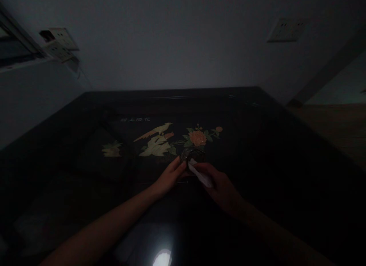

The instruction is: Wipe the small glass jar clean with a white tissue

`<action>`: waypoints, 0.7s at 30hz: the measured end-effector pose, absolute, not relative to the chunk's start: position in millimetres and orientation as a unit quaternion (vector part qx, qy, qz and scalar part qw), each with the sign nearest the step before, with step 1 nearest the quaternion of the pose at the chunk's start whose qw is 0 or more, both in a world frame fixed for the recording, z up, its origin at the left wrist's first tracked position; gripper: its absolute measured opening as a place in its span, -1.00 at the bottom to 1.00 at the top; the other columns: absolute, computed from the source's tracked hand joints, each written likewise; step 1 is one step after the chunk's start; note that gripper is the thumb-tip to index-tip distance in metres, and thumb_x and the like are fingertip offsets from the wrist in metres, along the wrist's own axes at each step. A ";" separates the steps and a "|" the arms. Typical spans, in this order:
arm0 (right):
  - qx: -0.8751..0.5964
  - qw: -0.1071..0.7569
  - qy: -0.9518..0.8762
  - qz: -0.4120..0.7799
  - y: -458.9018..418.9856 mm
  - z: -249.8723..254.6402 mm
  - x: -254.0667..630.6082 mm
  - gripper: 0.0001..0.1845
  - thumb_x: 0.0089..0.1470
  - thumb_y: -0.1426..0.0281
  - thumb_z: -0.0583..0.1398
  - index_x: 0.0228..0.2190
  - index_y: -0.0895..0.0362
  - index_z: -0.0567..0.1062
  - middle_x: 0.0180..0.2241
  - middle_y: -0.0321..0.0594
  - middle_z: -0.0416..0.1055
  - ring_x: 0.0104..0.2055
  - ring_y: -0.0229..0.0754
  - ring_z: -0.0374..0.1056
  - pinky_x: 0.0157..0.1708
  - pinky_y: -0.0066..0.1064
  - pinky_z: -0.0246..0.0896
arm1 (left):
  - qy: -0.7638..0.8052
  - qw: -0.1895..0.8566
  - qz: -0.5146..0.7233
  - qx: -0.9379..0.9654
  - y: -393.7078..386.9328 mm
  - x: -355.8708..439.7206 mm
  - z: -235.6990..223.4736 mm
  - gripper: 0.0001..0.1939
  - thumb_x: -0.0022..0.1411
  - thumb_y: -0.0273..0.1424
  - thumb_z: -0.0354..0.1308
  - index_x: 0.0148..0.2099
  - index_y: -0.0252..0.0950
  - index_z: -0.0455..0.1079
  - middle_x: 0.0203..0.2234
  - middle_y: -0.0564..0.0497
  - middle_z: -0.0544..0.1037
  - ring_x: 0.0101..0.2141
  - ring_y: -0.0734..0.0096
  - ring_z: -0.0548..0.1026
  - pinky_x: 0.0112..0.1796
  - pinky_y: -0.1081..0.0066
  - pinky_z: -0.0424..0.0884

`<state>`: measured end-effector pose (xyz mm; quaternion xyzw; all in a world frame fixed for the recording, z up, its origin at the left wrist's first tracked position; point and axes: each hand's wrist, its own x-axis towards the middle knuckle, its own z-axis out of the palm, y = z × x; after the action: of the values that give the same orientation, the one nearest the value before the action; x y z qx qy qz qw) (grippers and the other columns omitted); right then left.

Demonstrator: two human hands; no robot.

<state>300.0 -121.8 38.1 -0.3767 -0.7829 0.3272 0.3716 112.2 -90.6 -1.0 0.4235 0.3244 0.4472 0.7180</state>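
Observation:
My left hand [169, 176] grips the side of a small dark, glossy round vessel [185, 154], perhaps of glass; the dim light hides its exact kind. In my right hand [223, 182] is a crumpled white tissue or cloth [202, 177], pinched between thumb and fingers. One end of this cloth reaches to the near rim of the vessel, and whether it goes inside I cannot tell. Both hands are over a glossy black tabletop [223, 106].
Inlaid in the tabletop are a yellow bird [156, 131], pale rocks [156, 146] and an orange flower [198, 138]. A wall with sockets [286, 29] rises behind. More sockets [63, 38] are at the left. A light reflects near the front.

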 end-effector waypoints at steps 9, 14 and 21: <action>-0.363 0.412 -0.830 0.098 -120.0 43.4 309.7 -0.66 0.07 0.55 0.06 -0.15 0.11 0.49 0.00 -0.03 0.39 0.12 0.01 0.22 0.01 -0.06 0.26 | 0.293 0.763 0.442 0.371 -89.6 113.5 6.2 -0.55 0.14 -0.17 0.22 0.06 -0.21 0.38 -0.01 -0.11 0.47 -0.05 0.16 0.45 -0.05 0.20 0.38; -0.354 0.333 -0.872 -0.060 -118.1 35.6 306.4 -0.61 0.09 0.61 0.05 -0.10 0.15 0.49 -0.05 -0.03 0.45 0.08 -0.03 0.26 0.00 -0.14 0.28 | 0.285 0.772 0.425 0.376 -90.7 113.2 6.5 -0.53 0.14 -0.16 0.22 0.07 -0.23 0.38 0.02 -0.14 0.45 -0.03 0.13 0.43 -0.10 0.23 0.40; -0.341 0.294 -0.892 -0.043 -122.6 35.5 296.5 -0.58 0.05 0.59 0.05 -0.04 0.22 0.41 -0.14 -0.05 0.53 -0.06 -0.05 0.40 0.02 -0.09 0.14 | 0.276 0.784 0.424 0.360 -91.6 115.1 7.7 -0.53 0.13 -0.15 0.23 0.05 -0.25 0.40 -0.01 -0.15 0.47 0.00 0.12 0.41 -0.07 0.23 0.38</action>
<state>296.5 -122.6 35.5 -0.3408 -0.8920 -0.0432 0.2937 115.1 -91.6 7.7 0.3604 0.2759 0.4238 0.7838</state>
